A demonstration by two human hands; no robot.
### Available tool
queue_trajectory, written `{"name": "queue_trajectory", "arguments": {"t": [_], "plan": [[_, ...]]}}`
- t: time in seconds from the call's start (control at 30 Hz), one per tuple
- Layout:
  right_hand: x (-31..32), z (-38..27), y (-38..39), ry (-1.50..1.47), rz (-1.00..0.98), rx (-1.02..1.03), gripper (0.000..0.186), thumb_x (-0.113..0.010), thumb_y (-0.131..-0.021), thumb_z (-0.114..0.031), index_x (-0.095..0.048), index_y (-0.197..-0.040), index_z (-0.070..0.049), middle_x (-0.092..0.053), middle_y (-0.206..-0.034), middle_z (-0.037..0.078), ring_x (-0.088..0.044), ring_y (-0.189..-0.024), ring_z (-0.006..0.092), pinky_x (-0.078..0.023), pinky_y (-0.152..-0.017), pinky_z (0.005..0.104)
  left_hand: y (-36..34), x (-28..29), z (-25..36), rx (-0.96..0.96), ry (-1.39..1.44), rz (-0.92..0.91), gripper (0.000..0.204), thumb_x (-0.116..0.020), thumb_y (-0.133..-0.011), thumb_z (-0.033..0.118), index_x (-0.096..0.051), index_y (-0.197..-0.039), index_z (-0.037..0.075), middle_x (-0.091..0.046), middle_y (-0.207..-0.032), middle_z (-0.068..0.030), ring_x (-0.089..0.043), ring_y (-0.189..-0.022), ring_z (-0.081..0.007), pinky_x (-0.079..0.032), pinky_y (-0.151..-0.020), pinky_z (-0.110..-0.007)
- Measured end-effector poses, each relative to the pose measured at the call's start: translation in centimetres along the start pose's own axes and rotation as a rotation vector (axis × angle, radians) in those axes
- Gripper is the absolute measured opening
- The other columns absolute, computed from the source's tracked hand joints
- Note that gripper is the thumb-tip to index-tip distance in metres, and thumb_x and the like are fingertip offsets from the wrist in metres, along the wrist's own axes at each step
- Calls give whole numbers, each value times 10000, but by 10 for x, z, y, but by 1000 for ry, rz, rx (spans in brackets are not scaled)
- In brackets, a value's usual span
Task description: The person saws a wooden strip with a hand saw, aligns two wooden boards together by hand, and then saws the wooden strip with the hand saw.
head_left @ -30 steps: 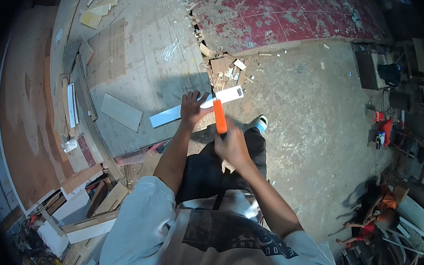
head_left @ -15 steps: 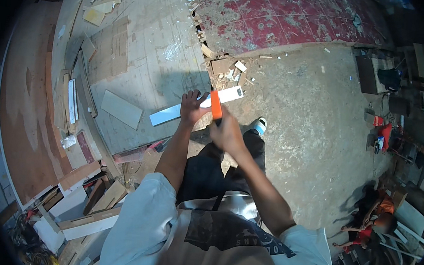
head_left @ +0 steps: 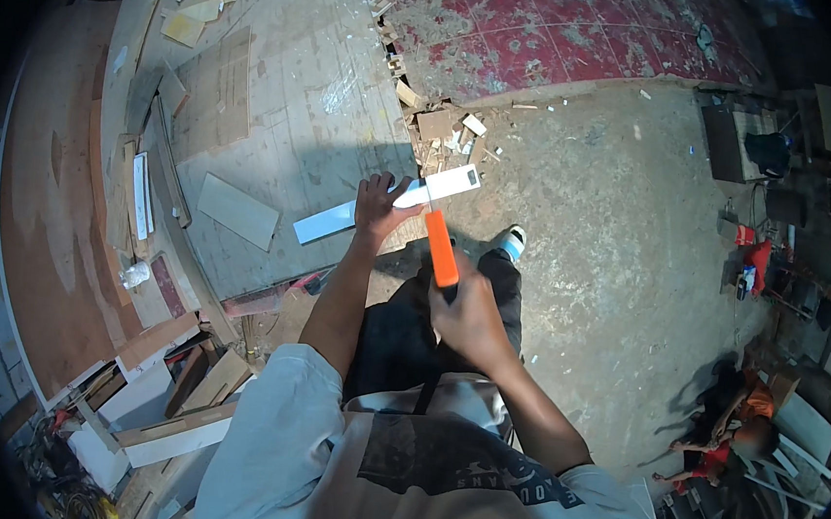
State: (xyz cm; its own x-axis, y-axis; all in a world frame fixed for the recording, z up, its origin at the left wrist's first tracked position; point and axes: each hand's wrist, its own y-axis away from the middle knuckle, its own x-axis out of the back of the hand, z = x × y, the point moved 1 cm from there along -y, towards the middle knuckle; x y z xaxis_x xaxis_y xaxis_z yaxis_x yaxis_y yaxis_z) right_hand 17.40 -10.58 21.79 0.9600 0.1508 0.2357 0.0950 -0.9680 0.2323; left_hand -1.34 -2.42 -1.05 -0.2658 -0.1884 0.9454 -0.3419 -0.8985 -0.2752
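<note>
A long white board strip (head_left: 326,223) lies aslant across the edge of the worktable (head_left: 287,152), its right end jutting out past the edge. My left hand (head_left: 378,206) grips the strip near that edge, thumb stretched along it and fingers over its far side. In my right hand (head_left: 475,313) is a handsaw (head_left: 443,250) with an orange body and a dark grip. The saw's thin blade meets the strip just right of my left thumb. How deep the blade sits in the strip I cannot tell.
On the worktable lie a pale rectangular panel (head_left: 238,211) and several wood offcuts (head_left: 188,27). Wood scraps (head_left: 464,136) litter the concrete floor past the table edge. Boards are piled (head_left: 178,426) at lower left. Another person (head_left: 748,437) is at the far right among wooden pieces.
My right hand has drawn the saw back toward my body and slightly right, showing more of its orange body. My left hand and the white strip stay nearly where they were.
</note>
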Motion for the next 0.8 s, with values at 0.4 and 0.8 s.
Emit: {"name": "queue_trajectory", "arguments": {"t": [0.4, 0.8], "plan": [[-14, 39, -57, 76, 18, -65, 292, -574, -816, -38, -573, -1093, 52, -633, -938, 323, -617, -972, 482, -501, -810, 463, -5, -5, 4, -14, 62, 21, 660, -834, -572, 490, -630, -1136, 215, -554, -916, -50, -531, -823, -251, -400, -707, -399], [-9, 47, -81, 52, -18, -193, 337, -579, -817, -18, -566, -1147, 50, -652, -794, 274, -680, -765, 405, -519, -661, 430, -7, -8, 10, -5, 16, -37, 610, -807, -593, 519, -660, -1098, 209, -558, -920, -52, -536, -838, -242, -400, -702, -388]]}}
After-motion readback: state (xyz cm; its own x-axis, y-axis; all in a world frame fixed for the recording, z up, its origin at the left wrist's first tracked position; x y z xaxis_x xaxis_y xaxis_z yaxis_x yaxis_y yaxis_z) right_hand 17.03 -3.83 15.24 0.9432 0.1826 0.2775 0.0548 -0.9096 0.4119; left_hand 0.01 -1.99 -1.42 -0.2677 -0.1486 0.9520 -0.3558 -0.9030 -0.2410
